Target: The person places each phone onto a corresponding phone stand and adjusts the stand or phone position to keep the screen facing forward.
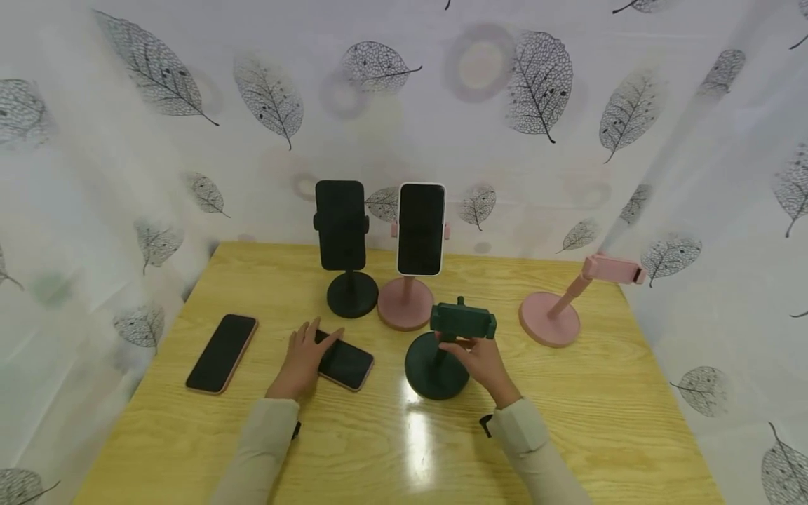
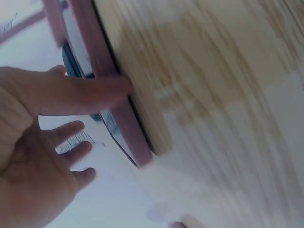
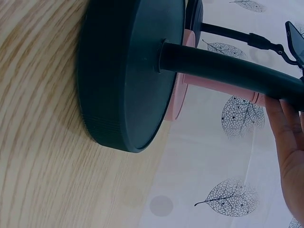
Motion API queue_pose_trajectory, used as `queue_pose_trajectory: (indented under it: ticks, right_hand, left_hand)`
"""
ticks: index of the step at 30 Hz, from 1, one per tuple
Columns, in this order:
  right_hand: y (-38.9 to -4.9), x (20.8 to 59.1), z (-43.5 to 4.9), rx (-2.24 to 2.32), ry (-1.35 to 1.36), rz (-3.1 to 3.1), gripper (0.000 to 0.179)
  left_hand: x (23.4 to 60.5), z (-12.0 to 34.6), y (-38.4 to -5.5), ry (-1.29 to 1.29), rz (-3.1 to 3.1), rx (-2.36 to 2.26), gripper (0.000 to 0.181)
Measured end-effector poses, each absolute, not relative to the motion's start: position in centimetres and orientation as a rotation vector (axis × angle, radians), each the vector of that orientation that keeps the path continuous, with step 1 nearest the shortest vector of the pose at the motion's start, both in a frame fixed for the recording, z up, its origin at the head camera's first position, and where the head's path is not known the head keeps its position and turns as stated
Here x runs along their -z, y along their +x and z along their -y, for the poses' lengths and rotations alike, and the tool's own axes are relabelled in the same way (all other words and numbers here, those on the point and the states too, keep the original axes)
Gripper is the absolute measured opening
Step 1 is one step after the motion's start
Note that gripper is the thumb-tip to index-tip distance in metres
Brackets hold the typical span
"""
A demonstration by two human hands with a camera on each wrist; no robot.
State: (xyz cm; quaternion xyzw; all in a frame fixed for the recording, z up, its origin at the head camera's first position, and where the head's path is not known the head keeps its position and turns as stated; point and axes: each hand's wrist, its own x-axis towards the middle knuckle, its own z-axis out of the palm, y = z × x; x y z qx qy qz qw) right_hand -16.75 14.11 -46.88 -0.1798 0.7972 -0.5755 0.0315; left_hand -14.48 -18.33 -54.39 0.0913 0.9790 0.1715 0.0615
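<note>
My left hand (image 1: 303, 361) is at the left end of a dark-screened smartphone (image 1: 347, 363) with a pink edge, which lies flat on the table. In the left wrist view the thumb (image 2: 80, 92) rests against the phone's pink side (image 2: 126, 123), while the other fingers are spread loosely beyond it. Just below the clamp of a dark green phone stand (image 1: 435, 375), my right hand (image 1: 482, 361) grips the stem. The stand's round base (image 3: 128, 95) sits upright on the wood, and its clamp (image 1: 463, 320) holds no phone.
Behind, a black stand (image 1: 352, 294) and a pink stand (image 1: 404, 305) each carry an upright phone. Another pink stand (image 1: 549, 319) with a bare clamp is at the right. A second pink-edged phone (image 1: 222, 353) lies at the left. Leaf-patterned cloth (image 1: 404, 126) surrounds the table.
</note>
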Motion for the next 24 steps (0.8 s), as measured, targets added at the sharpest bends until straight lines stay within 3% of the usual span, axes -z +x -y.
queue_pose_trajectory:
  ticks: [8,13,16,19,22,24]
  right_hand:
    - [-16.7,46.7,-14.2,1.75,-0.542,-2.463,0.032]
    - [-16.7,46.7,-14.1,1.725,-0.546,-2.484,0.032]
    - [-16.7,46.6,-14.0,1.72,-0.557,-2.49,0.032]
    - [-16.7,46.5,-13.9,1.72,-0.563,-2.492,0.032]
    - [-16.7,46.4,-14.0,1.718,-0.57,-2.497,0.032]
    - [-16.8,46.3,-14.1,1.715,-0.582,-2.504,0.031]
  left_hand:
    - [55.2,16.9,-15.1,0.699,-3.044,-0.228,0.052]
    - [55.5,17.3,-14.8,1.012,-3.057,-0.094,0.048]
    - [55.8,17.5,-14.5,1.049,-3.092,-0.051,0.052]
    - [55.9,17.1,-14.1,0.73,-3.204,-0.118,0.058]
    - [55.1,15.7,-13.4,0.116,-3.217,-0.343,0.06]
    - [54.6,14.5,-13.2,-0.216,-3.149,-0.48,0.072]
